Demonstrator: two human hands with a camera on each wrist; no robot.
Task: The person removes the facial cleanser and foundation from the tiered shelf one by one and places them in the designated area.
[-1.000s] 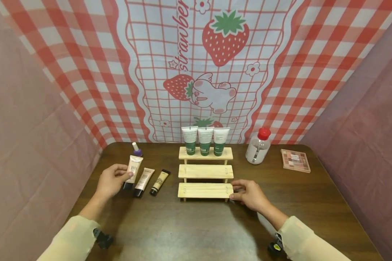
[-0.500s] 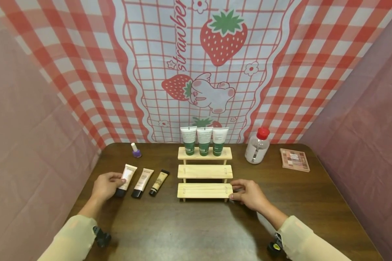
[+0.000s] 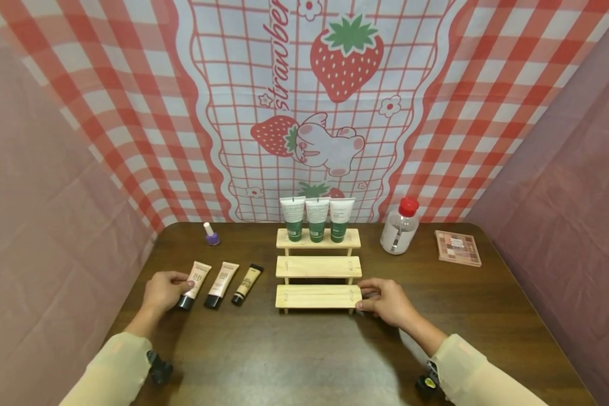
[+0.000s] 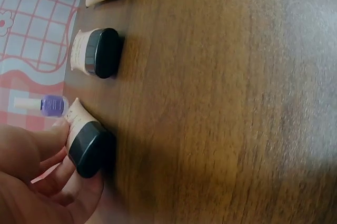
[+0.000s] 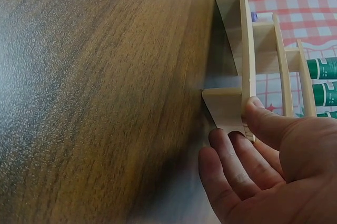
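At the table's left, my left hand [image 3: 164,292] pinches a BB cream tube [image 3: 198,279] with a black cap. In the left wrist view that tube's black cap [image 4: 90,149] is tilted, with the thumb on one side and fingers beneath. A second BB cream tube [image 3: 224,279] and a slim gold tube [image 3: 248,282] with a black cap lie just to its right. My right hand [image 3: 385,301] grips the right end of the lowest step of a three-step wooden rack [image 3: 318,296]. Three white and green tubes [image 3: 317,217] stand side by side on its top step.
A purple nail polish bottle [image 3: 211,237] with a white cap is behind the BB cream tubes. Right of the rack stand a clear bottle [image 3: 401,228] with a red lid and a flat makeup palette [image 3: 458,248]. A strawberry-print cloth [image 3: 284,186] hangs behind the table.
My left hand has moved left and toward me, lowering the BB cream tube from near the nail polish to the left end of the tube row. The right hand stays on the rack.
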